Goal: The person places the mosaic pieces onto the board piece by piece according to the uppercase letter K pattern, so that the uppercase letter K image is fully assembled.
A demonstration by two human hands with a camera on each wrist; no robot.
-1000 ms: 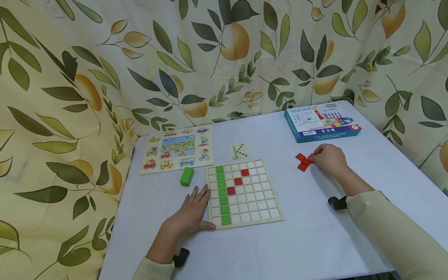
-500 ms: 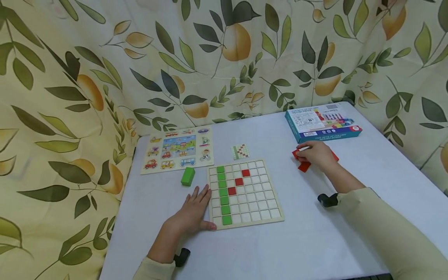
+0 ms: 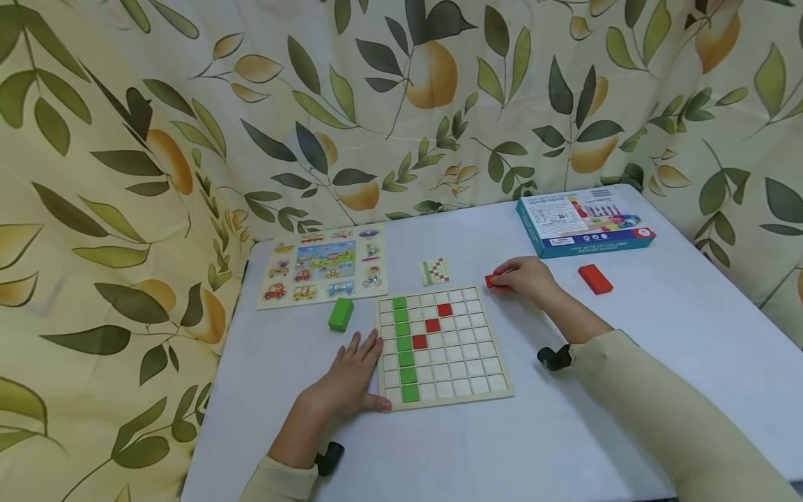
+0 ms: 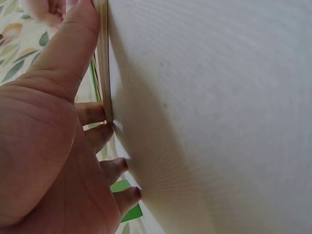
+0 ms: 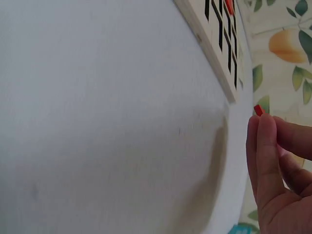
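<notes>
A wooden grid board (image 3: 464,399) with white squares lies on the table, bearing a column of green tiles (image 3: 406,358) and a diagonal of red tiles (image 3: 433,325). My left hand (image 3: 341,383) rests flat at its left edge, fingers spread, with the thumb at the near left corner. In the left wrist view, the thumb (image 4: 63,53) lies along the board's side (image 4: 103,58). My right hand (image 3: 528,280) pinches a small red tile (image 3: 490,281) between thumb and fingertips, right of the board's far corner. Only a red corner (image 5: 258,110) shows past the fingertips in the right wrist view.
A red block (image 3: 595,279) lies right of my right hand, before a blue box (image 3: 590,244). A green block (image 3: 341,314) sits beyond my left hand. Behind are a picture puzzle board (image 3: 276,298) and a small pattern card (image 3: 436,271). A patterned curtain (image 3: 389,139) borders the table.
My right hand has gathered at loose red tiles and moved left toward the board with a red one. The red block behind it has come into view. My left hand stays at the board.
</notes>
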